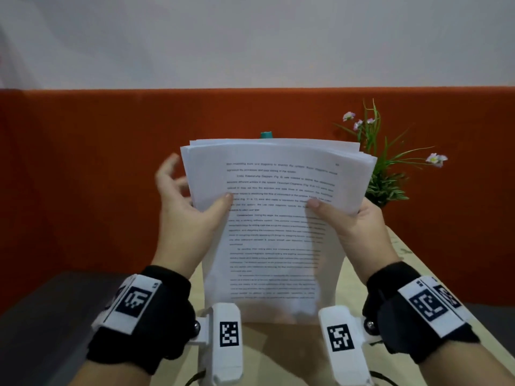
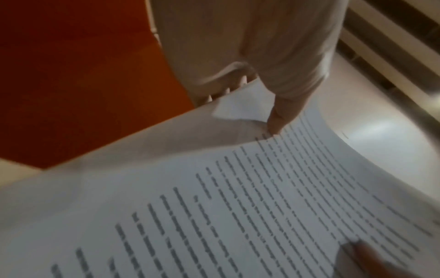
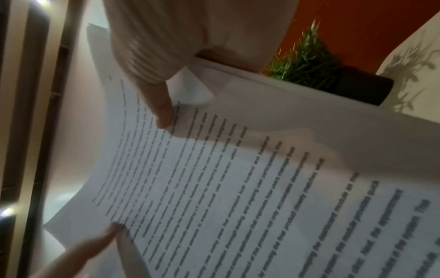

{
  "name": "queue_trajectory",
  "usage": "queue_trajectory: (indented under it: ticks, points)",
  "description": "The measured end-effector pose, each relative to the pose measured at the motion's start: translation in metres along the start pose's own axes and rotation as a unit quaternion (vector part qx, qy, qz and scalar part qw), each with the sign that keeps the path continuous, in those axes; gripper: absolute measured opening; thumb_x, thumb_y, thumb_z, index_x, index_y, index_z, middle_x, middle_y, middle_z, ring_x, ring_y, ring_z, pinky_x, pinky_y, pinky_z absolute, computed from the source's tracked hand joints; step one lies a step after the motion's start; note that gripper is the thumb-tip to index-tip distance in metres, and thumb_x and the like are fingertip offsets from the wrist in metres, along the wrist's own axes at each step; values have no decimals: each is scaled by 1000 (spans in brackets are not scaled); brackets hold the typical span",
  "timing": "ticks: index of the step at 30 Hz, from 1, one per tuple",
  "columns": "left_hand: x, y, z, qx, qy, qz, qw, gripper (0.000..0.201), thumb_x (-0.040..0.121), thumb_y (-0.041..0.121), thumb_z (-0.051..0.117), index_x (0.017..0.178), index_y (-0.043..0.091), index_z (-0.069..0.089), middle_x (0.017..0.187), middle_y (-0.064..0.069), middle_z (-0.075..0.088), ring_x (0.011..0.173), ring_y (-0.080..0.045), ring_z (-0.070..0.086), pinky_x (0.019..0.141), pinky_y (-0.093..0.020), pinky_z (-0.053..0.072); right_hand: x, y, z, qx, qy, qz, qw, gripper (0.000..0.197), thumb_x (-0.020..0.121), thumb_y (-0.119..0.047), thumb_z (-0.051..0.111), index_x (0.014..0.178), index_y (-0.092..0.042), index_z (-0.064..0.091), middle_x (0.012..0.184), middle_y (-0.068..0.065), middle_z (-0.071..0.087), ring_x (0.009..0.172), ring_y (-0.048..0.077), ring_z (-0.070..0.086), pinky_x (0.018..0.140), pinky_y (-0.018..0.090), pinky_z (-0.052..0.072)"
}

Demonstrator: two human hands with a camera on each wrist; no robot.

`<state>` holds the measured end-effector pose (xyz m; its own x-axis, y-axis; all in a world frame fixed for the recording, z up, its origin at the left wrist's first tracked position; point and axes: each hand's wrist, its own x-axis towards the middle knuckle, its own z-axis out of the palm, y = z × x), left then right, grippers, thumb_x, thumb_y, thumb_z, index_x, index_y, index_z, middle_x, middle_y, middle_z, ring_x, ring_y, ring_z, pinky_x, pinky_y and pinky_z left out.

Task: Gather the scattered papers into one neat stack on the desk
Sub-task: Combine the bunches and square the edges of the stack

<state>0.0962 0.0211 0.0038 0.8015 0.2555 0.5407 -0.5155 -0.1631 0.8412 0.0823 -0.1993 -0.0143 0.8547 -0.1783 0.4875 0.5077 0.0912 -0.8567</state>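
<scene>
A stack of printed white papers (image 1: 276, 218) stands upright over the light wooden desk (image 1: 278, 358), its top edges uneven and fanned. My left hand (image 1: 203, 199) holds its left side, thumb on the front page and fingers spread behind, blurred. My right hand (image 1: 340, 215) grips the right side the same way. In the left wrist view my thumb (image 2: 276, 124) presses the page (image 2: 238, 206). In the right wrist view my thumb (image 3: 161, 112) pinches the sheets (image 3: 226, 178). Whether the bottom edge touches the desk is unclear.
A potted green plant with small pink flowers (image 1: 381, 168) stands at the back right, just behind the papers (image 3: 304, 64). An orange partition (image 1: 83, 176) runs along the back. A teal object (image 1: 266, 135) peeks above the stack. A dark grey surface (image 1: 41, 316) lies to the left.
</scene>
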Motion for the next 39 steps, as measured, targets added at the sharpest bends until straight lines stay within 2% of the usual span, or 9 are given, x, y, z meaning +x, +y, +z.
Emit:
queue_trajectory:
  ticks: [5, 9, 16, 20, 24, 27, 30, 34, 39]
  points:
    - [-3, 63, 16, 340, 41, 303, 889, 101, 72, 55, 62, 153, 12, 19, 157, -10, 25, 145, -25, 23, 117, -44, 19, -1, -1, 2, 10, -23, 12, 1000, 22, 81, -6, 71, 101, -16, 71, 91, -4, 80, 85, 13, 76, 69, 25, 59]
    - [-1, 88, 52, 413, -297, 315, 801, 84, 82, 52, 57, 153, 34, 16, 159, 6, 24, 148, -12, 16, 119, -47, 6, -1, -3, 5, -30, -39, -15, 999, 15, 81, -17, 70, 95, -21, 71, 85, -6, 78, 82, 7, 74, 69, 23, 58]
    - [16, 90, 69, 497, -306, 315, 749, 46, 86, 39, 59, 129, 32, 47, 117, 8, 60, 114, -18, 54, 91, -36, 34, 0, -9, 10, -49, -27, -18, 998, 19, 84, -9, 70, 95, -24, 71, 90, -4, 76, 88, 12, 73, 77, 31, 59]
    - [34, 88, 57, 433, -260, 276, 817, 22, 86, 25, 63, 74, 25, 45, 77, 3, 54, 95, -31, 61, 76, -38, 48, -1, -2, 0, -123, 56, 18, 991, 45, 78, -29, 77, 119, -18, 60, 114, -1, 69, 101, 15, 68, 86, 38, 57]
    - [56, 75, 22, 315, -133, 234, 910, 14, 83, 20, 66, 88, 7, 63, 95, -11, 70, 93, -28, 64, 74, -30, 44, -7, 18, -33, -132, 192, 161, 959, 111, 63, -47, 84, 151, -34, 16, 157, 7, 27, 139, 28, 36, 112, 49, 33]
    - [54, 53, 4, 219, -116, 128, 960, 15, 85, 19, 67, 97, 11, 67, 99, -4, 71, 96, -24, 66, 89, -38, 52, -2, 21, -44, -25, 133, 166, 977, 119, 52, -50, 86, 151, -33, 23, 157, 4, 32, 136, 28, 43, 110, 50, 36]
    - [42, 25, -8, 108, -91, 27, 990, 17, 91, 12, 60, 108, 15, 66, 107, -3, 71, 100, -20, 68, 94, -43, 52, 6, 14, -45, -4, 132, 125, 983, 100, 49, -50, 87, 137, -18, 52, 134, 4, 62, 119, 27, 61, 99, 49, 49]
    - [22, -6, -14, -4, -56, -60, 997, 12, 95, 15, 55, 99, 21, 65, 99, 0, 73, 84, -11, 73, 81, -41, 58, 8, 11, -41, -29, 122, 101, 987, 33, 86, -19, 69, 118, -10, 63, 115, 7, 71, 104, 27, 68, 91, 42, 54]
    - [1, -30, 3, -27, -1, -82, 996, 11, 95, 22, 55, 86, 28, 55, 99, -5, 70, 92, -25, 71, 82, -52, 57, 2, 19, -29, -102, 95, 48, 989, 14, 91, -17, 63, 95, -31, 62, 94, -11, 71, 77, 1, 70, 64, 20, 54]
